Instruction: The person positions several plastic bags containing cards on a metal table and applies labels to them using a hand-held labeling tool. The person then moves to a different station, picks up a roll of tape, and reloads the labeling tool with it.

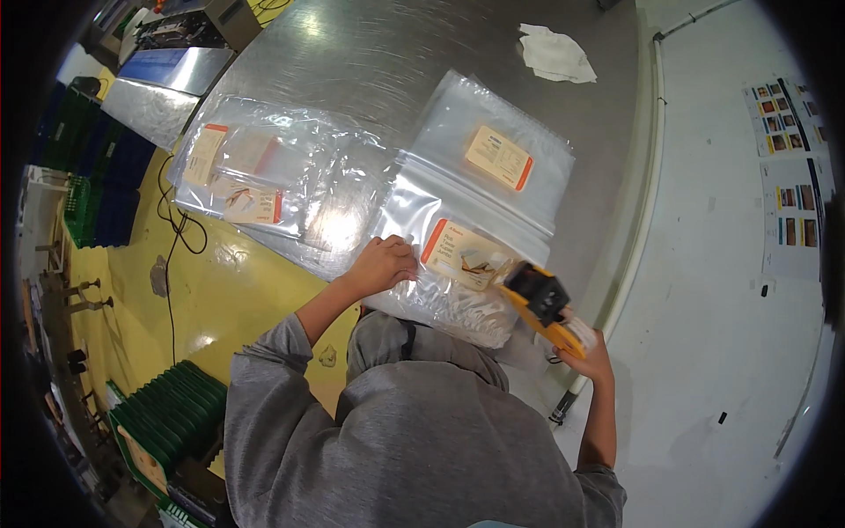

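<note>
My right hand (591, 359) grips a yellow and black handheld label gun (544, 306), its head above the right part of the near plastic bags. Slight motion blur softens the gun's outline. Clear plastic bags (444, 304) with a printed cream and orange label (464, 253) lie on the steel table in front of me. At the left edge of these bags, my left hand (385, 264) has its fingers curled onto the plastic. Farther back, the clear bags (519, 132) show another cream label (498, 158). Whether the gun touches the near label is hard to see.
More clear bags (308, 158) with labels lie on the left of the steel table (370, 53). A crumpled white paper (556, 55) lies at the back. A white wall (695, 290) bounds the right. Green crates (172, 405) and a black cable (172, 290) are at left.
</note>
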Tool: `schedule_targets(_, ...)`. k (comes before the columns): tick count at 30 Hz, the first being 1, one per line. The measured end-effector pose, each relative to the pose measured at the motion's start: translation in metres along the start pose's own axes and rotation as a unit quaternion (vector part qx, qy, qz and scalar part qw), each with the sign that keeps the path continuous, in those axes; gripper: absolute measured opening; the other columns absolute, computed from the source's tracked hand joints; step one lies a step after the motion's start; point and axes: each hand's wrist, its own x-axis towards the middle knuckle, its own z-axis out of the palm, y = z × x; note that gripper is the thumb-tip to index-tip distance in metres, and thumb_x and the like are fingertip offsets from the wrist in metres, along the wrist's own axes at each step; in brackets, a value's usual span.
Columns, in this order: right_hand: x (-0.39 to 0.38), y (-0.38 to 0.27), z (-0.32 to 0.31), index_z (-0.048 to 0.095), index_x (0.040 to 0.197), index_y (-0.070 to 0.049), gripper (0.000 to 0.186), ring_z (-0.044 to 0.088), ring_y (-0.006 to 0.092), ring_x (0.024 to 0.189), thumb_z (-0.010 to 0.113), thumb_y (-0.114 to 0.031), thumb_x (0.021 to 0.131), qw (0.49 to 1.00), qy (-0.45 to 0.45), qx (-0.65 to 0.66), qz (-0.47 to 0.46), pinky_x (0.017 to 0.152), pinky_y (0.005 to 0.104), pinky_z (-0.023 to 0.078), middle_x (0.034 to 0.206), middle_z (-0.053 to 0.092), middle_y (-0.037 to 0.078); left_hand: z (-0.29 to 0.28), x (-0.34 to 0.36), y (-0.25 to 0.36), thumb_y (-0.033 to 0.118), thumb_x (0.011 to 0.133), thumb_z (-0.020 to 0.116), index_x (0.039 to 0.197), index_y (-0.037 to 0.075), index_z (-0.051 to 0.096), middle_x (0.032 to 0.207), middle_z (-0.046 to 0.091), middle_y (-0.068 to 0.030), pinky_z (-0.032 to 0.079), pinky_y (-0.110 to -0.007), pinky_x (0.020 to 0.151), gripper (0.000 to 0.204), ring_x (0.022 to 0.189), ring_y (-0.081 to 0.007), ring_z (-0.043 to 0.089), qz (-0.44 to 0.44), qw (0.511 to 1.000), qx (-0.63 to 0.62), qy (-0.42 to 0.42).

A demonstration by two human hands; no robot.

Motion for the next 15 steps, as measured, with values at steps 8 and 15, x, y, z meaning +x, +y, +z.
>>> schedule_targets(8, -0.028, 0.018, 0.045, 0.056, 0.108, -0.003, 0.045, 0.061, 0.0161, 0.079, 0.072, 0.001, 0.066, 0.901, -0.019, 0.430, 0.058, 0.066, 0.0289, 0.051, 0.094, 0.064, 0.008, -0.016, 0.014, 0.009, 0.030, 0.078, 0.064, 0.080, 0.012, 0.060, 0.083, 0.057, -0.0010, 0.042, -0.036, 0.069, 0.019, 0.083, -0.0213, 0.055, -0.040, 0.997, -0.017, -0.061)
schedule_targets(15, -0.031, 0.015, 0.076, 0.051, 0.111, 0.002, 0.051, 0.061, 0.0232, 0.071, 0.070, 0.005, 0.063, 0.837, -0.016, 0.535, -0.117, 0.062, 0.0352, 0.050, 0.088, 0.063, 0.013, -0.070, 0.060, 0.083, 0.022, 0.086, 0.057, 0.091, 0.003, 0.059, 0.081, 0.058, -0.0085, 0.044, -0.030, 0.071, 0.020, 0.077, -0.0205, 0.056, -0.049, 0.944, -0.322, 0.054)
